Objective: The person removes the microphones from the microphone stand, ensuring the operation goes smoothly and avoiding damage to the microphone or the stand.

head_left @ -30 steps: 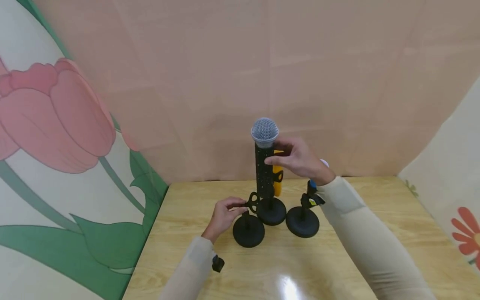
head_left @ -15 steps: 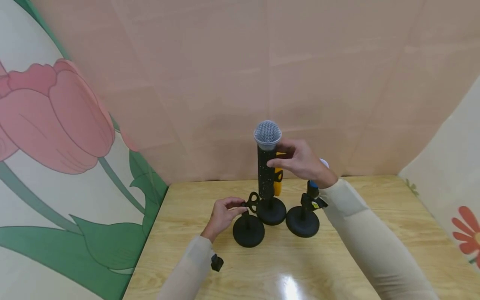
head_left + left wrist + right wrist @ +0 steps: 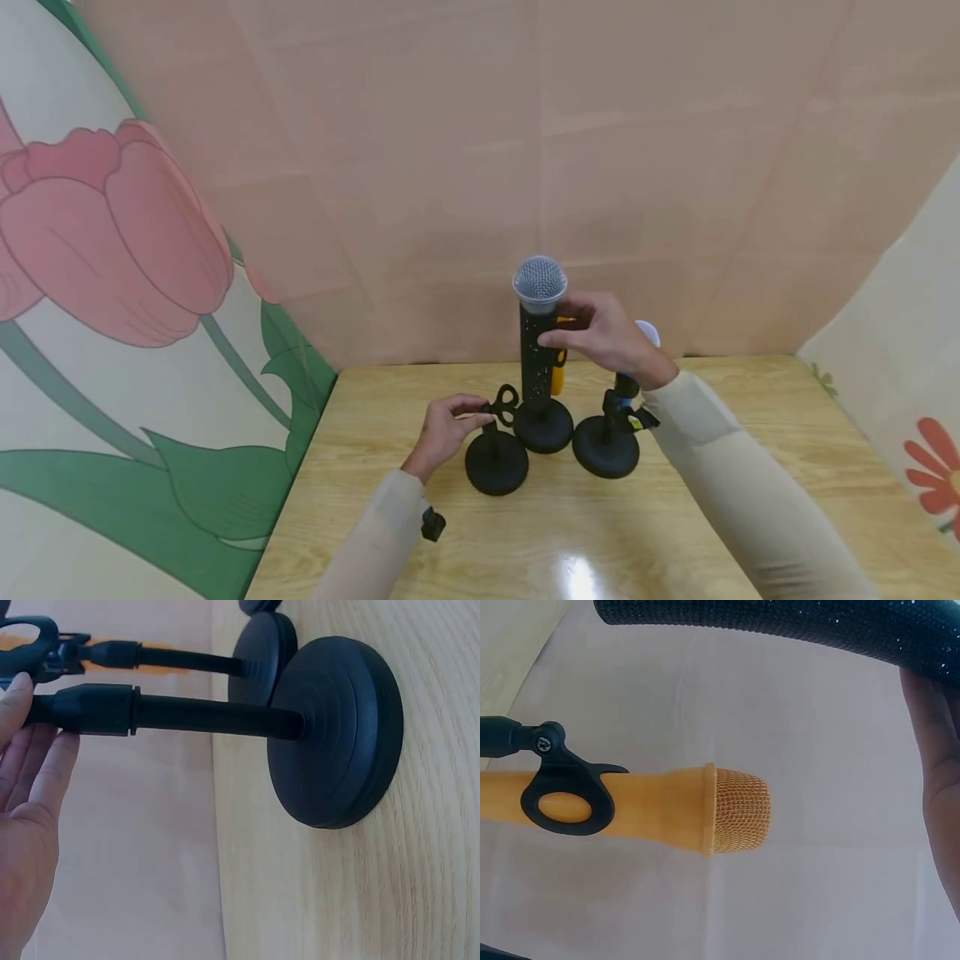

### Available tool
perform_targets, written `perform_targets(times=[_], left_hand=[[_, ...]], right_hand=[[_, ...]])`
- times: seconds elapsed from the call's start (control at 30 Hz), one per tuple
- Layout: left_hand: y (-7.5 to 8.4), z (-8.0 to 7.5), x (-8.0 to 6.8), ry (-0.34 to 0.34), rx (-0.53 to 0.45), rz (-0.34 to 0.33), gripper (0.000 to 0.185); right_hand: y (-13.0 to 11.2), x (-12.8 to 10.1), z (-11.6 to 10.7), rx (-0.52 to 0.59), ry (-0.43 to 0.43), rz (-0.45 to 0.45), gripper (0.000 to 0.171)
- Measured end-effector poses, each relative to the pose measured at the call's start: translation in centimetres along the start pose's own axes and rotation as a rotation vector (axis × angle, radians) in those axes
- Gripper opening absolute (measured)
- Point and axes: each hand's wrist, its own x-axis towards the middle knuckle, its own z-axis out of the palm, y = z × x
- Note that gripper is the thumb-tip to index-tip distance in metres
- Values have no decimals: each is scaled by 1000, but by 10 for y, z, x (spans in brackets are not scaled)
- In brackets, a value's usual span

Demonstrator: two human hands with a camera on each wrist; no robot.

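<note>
My right hand (image 3: 607, 333) holds a black glittery microphone (image 3: 536, 367) with a silver mesh head. It is upright, its lower end near the left stand's clip (image 3: 506, 403); whether they touch is unclear. My left hand (image 3: 447, 429) pinches the top of the left desk microphone stand (image 3: 210, 716), just below that clip. The stand's round black base (image 3: 497, 465) rests on the table. Behind the black microphone, an orange microphone (image 3: 645, 799) sits in the clip of the middle stand (image 3: 543, 427), partly hidden in the head view.
At the right is another black stand (image 3: 606, 447), with a white-headed microphone (image 3: 648, 332) largely behind my right wrist. The three bases stand close together on the wooden table (image 3: 375, 400). A pink backdrop (image 3: 420, 167) rises behind the table.
My right hand has lowered the black microphone and shifted it slightly to the right. My left hand keeps its grip on the left stand, almost still.
</note>
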Motion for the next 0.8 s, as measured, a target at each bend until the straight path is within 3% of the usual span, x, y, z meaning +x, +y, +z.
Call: perform_targets(times=[0.2, 0.47, 0.8], left_hand=[[-28, -1, 11, 24, 9, -5, 22], [-30, -6, 16, 39, 82, 28, 23], [-30, -11, 25, 62, 168, -1, 21]], right_hand=[[3, -3, 2, 12, -2, 19, 46], [6, -6, 5, 14, -10, 27, 48], [10, -9, 11, 42, -40, 51, 48]])
